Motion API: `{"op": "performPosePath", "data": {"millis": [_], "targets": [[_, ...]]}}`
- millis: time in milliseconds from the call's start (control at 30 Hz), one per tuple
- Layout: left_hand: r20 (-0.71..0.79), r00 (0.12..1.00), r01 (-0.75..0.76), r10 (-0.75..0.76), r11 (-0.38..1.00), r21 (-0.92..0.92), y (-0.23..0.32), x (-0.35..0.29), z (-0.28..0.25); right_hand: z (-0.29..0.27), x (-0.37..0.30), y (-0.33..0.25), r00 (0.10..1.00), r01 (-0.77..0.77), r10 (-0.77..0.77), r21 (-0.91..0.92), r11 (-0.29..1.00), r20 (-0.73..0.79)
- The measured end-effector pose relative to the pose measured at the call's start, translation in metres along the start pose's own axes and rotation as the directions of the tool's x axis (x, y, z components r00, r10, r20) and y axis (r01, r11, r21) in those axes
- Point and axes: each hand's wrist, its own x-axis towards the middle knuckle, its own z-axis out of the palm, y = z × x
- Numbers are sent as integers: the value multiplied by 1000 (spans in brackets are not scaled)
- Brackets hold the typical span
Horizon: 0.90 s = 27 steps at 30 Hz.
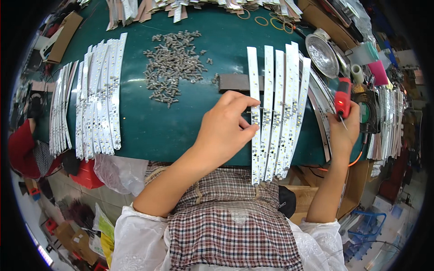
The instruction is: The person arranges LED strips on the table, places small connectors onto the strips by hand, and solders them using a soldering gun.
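Several narrow white LED strip boards (pixel 266 131) lie fanned side by side before me, overhanging the table's near edge. My left hand (pixel 226 126) is at the leftmost board (pixel 253 77), with thumb and forefinger curled onto its left edge. A tiny dark part shows between those fingertips; its kind is too small to make out. Over to the right, my right hand (pixel 344 133) is closed round a red-and-black hand tool (pixel 343 97) with a small light on it and a thin metal tip. It is held apart from the boards. A dark flat block (pixel 235 82) lies partly behind them.
A pile of small metal parts (pixel 174 63) lies on the green table (pixel 135 113). More LED boards (pixel 99 99) lie at the left, with further stacks at the back and right. A round metal dish (pixel 322 56), rubber bands (pixel 275 22) and an orange cord (pixel 357 158) are nearby.
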Motion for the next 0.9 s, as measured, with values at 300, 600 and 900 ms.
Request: {"op": "performPosePath", "data": {"millis": [300,600,900], "targets": [[-354,905,58,236,756,652,-7,18,-48,-41,-1,20,997,-72,72,-34,997,-6],[-227,861,-30,456,491,871,-26,46,-68,-73,-13,14,830,117,265,618,778,-491],[-436,883,117,176,815,568,-8,46,-74,-89,-46,-21,933,-14,317,863,505,-170]]}}
